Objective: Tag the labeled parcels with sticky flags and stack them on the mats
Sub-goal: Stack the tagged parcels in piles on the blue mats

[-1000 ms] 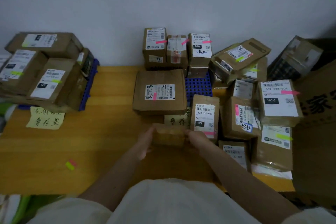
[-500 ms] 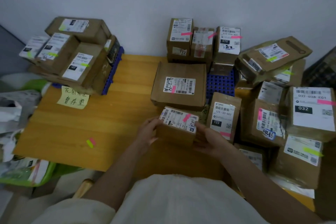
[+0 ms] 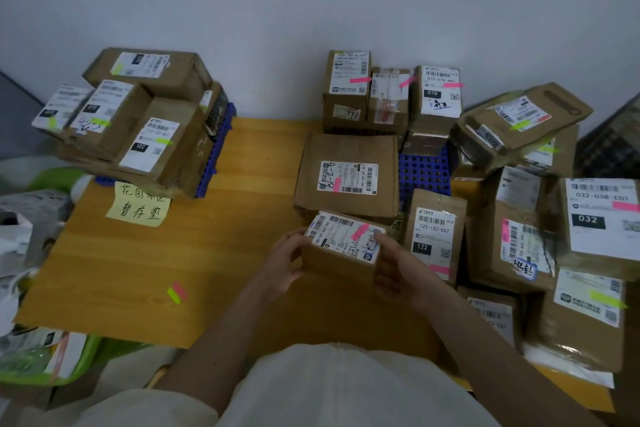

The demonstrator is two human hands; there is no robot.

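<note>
A small brown parcel [image 3: 341,255] with a white label and a pink flag on top sits just above the wooden table, in front of a flat parcel [image 3: 349,173]. My left hand [image 3: 285,262] grips its left end and my right hand [image 3: 398,265] grips its right end. Behind them a blue mat [image 3: 424,170] shows between pink-flagged parcels. A second blue mat [image 3: 211,156] at the left carries several green-flagged parcels [image 3: 145,114]. A loose green and pink flag pad [image 3: 176,291] lies on the table at the left.
A yellow handwritten note [image 3: 138,204] lies in front of the left stack. Many labeled parcels [image 3: 554,218] crowd the table's right side. A green tray [image 3: 45,360] and white bags sit off the table's left edge. The wall stands behind.
The parcel was turned so that its label with the pink flag faces up. My view has swung left and the stacks now appear further right.
</note>
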